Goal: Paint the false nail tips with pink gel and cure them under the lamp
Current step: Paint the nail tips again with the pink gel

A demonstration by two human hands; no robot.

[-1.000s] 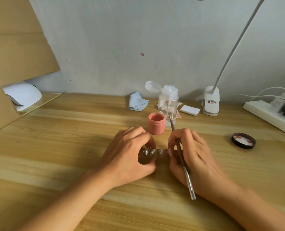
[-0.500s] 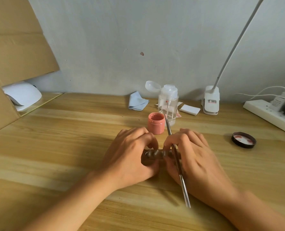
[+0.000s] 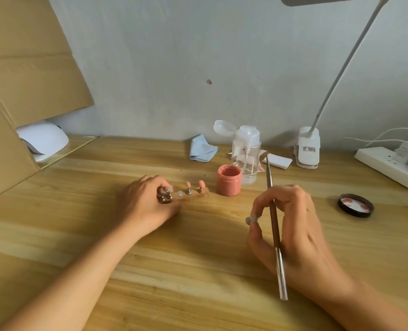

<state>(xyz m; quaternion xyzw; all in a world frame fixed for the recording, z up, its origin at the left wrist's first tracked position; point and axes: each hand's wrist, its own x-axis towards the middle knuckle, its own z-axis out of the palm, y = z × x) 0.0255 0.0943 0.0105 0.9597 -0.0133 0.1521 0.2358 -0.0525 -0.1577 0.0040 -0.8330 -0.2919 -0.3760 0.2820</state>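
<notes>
A small wooden nail stand (image 3: 191, 196) lies on the table left of the open pink gel jar (image 3: 229, 179). Two pink nail tips (image 3: 201, 184) stand upright on its metal pegs. My left hand (image 3: 148, 204) grips the stand's left end, fingers curled over the pegs there. My right hand (image 3: 291, 225) is apart, to the right and nearer me. It holds a long brush (image 3: 275, 228) with the bristles pointing away, and pinches a small metal peg (image 3: 250, 220) between thumb and fingertip. The white curing lamp (image 3: 43, 139) sits far left behind cardboard.
A clear pump bottle (image 3: 245, 154) stands behind the jar, with a blue cloth (image 3: 203, 150) and white pads (image 3: 279, 161) nearby. The jar's black lid (image 3: 355, 205) lies at right. A desk lamp base (image 3: 308, 149) and power strip (image 3: 393, 168) sit at the back right. Cardboard (image 3: 19, 75) leans at left.
My hands have parted. The left hand slid the stand leftwards; the right hand drew away to the right with the brush and a peg taken off the stand.
</notes>
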